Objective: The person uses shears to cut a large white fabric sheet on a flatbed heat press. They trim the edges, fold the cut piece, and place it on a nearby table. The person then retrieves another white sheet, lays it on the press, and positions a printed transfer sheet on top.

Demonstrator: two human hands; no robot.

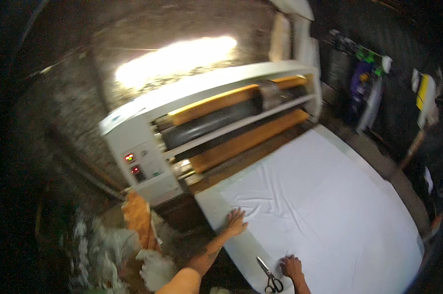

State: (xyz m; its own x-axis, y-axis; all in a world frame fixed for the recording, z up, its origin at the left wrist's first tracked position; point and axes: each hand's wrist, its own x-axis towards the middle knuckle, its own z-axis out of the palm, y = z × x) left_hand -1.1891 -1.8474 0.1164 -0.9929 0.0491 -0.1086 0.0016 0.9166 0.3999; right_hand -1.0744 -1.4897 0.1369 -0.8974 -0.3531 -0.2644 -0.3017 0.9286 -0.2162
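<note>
A wide sheet of white cloth (329, 206) lies over a pale table (241, 255), wrinkled towards its far left part. My left hand (236, 222) rests on the cloth's left edge, fingers spread and palm down. Closer to me, my right hand (292, 269) is at the near left part of the cloth, fingers curled in and seemingly pinching it; the fingertips are partly hidden. A pair of scissors (269, 277) with dark handles lies just left of my right hand, touched by neither hand.
Beyond the table stands a long white roller machine (148, 161) with a dark roller (211, 127), orange bands and a small lit control panel. Orange cloth (138, 215) and pale crumpled material (153, 269) are at the left. Garments (366, 93) hang at the far right.
</note>
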